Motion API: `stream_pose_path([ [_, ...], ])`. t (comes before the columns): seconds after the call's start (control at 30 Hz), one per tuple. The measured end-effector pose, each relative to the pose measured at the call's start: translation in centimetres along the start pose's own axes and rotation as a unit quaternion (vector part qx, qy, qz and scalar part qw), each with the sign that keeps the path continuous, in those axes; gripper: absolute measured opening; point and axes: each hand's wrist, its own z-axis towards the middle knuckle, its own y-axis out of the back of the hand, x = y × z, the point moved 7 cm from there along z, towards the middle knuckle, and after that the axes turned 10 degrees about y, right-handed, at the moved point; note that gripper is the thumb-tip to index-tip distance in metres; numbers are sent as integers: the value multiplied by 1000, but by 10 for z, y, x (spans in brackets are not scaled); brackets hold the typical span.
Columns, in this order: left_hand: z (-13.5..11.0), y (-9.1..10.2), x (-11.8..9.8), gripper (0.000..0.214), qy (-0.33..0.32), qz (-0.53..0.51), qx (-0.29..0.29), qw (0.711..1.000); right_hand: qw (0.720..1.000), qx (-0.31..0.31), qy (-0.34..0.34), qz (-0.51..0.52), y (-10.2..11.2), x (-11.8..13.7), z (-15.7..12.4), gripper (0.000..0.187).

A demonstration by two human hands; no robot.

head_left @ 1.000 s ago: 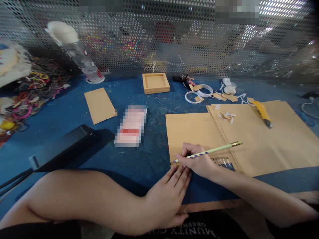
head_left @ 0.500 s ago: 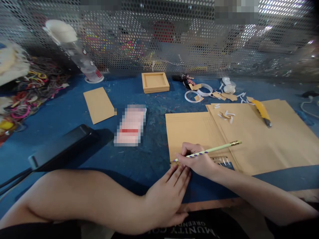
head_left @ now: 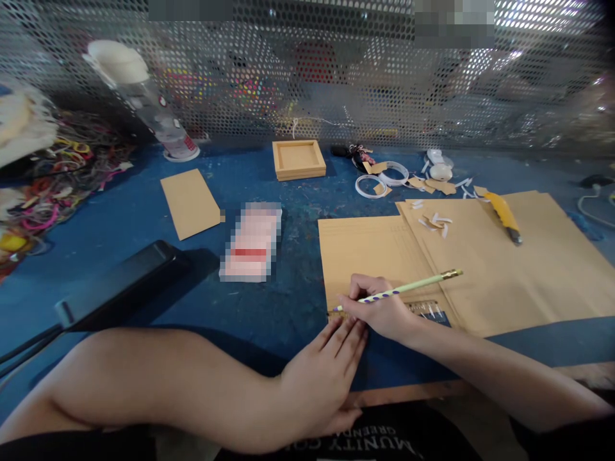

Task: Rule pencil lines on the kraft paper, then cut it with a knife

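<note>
My right hand (head_left: 379, 310) is closed round a pale green pencil (head_left: 413, 285) with purple spots. The pencil's tip points left and rests near the lower left corner of a brown cardboard sheet (head_left: 360, 246). Faint pencil lines run near that sheet's right side. A clear ruler (head_left: 430, 311) lies along its lower edge, partly covered by both hands. My left hand (head_left: 324, 378) lies flat with fingers stretched out, pressing over the ruler and the near edge of the card.
Larger brown sheets (head_left: 519, 275) lie to the right, bearing a yellow cutter (head_left: 502, 216) and paper scraps. Tape rolls (head_left: 371, 186), a small wooden frame (head_left: 298, 159), a blurred-out phone (head_left: 250, 242), a small card (head_left: 191, 203), a black case (head_left: 122, 285) and a bottle (head_left: 170, 131) stand around.
Both hands stay almost still. The pencil's eraser end has shifted very slightly left and down.
</note>
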Motion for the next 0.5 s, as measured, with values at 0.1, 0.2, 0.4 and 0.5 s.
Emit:
stream_pose_path([
  [0.1, 0, 0, 0, 86, -3, -1, 3, 1000, 1000, 3, 1, 3, 0, 1, 0, 25],
  [0.2, 1, 0, 1, 85, -6, 2, 6, 1000, 1000, -16, -1, 9, 3, 1, 0, 26],
  [0.4, 1, 0, 0, 85, -8, 7, 9, 1000, 999, -32, 0, -3, 8, 0, 2, 22],
  [0.5, 0, 1, 0, 86, -6, 8, 3, 1000, 1000, -26, 6, -12, 8, 1, 2, 21],
])
